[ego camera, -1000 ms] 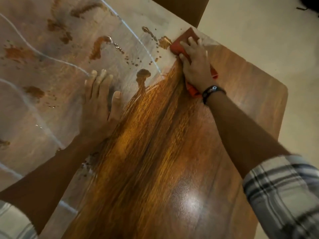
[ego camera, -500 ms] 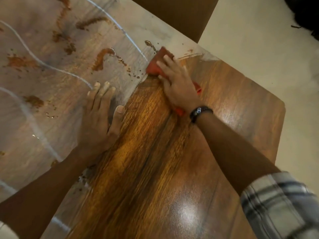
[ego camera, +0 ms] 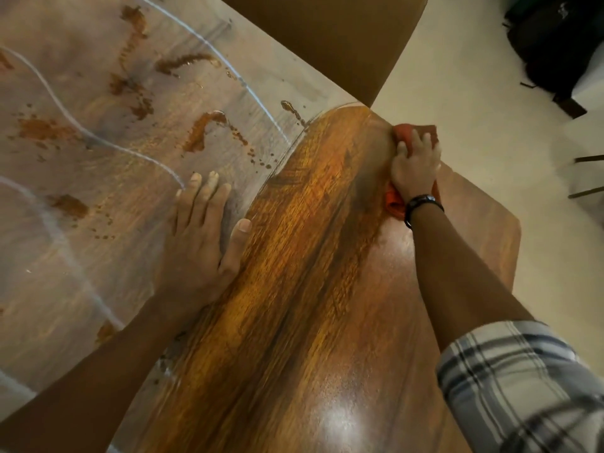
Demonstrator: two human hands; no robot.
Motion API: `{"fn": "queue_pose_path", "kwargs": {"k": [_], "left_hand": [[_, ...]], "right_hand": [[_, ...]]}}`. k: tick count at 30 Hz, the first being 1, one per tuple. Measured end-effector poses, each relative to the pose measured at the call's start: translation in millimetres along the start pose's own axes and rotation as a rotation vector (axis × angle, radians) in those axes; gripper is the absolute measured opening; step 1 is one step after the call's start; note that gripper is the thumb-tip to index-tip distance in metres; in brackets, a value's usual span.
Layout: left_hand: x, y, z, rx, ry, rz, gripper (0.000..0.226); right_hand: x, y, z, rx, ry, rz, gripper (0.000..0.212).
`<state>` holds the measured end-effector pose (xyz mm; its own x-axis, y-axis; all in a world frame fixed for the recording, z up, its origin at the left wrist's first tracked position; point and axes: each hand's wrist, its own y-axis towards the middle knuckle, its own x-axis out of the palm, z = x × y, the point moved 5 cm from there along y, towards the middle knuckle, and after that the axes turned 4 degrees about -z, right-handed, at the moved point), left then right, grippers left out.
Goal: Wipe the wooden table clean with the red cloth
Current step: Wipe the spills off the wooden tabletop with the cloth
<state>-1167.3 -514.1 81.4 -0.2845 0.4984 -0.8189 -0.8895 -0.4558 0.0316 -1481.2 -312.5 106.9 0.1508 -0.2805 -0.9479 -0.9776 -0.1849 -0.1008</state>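
The wooden table (ego camera: pixel 310 289) fills most of the view, glossy brown on its right part. Its left part looks pale and hazy, with several brown smears (ego camera: pixel 202 130) and drops on it. My right hand (ego camera: pixel 413 165) presses the red cloth (ego camera: pixel 392 201) flat at the table's far right edge; cloth shows beyond the fingertips and under the wrist. My left hand (ego camera: pixel 202 237) lies flat on the table, fingers spread, at the line between the hazy and glossy parts, holding nothing.
A brown chair back (ego camera: pixel 327 37) stands just past the table's far edge. A dark bag (ego camera: pixel 555 40) lies on the pale floor at the top right. White curved streaks (ego camera: pixel 108 142) cross the hazy part of the table.
My right hand has swept the red cloth to the right, from the middle of the far edge to the table's right edge. The glossy wiped area has widened. My left hand stays put.
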Motion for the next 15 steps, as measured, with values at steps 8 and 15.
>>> {"fn": "queue_pose_path", "kwargs": {"k": [8, 15], "left_hand": [[-2.0, -1.2, 1.9, 0.011, -0.019, 0.004, 0.071], [-6.1, -1.2, 5.4, 0.020, -0.025, 0.020, 0.069]], "right_hand": [[58.3, -25.7, -150.2, -0.425, 0.024, -0.131, 0.047], [59.7, -172.2, -97.0, -0.640, 0.064, -0.263, 0.047]]}}
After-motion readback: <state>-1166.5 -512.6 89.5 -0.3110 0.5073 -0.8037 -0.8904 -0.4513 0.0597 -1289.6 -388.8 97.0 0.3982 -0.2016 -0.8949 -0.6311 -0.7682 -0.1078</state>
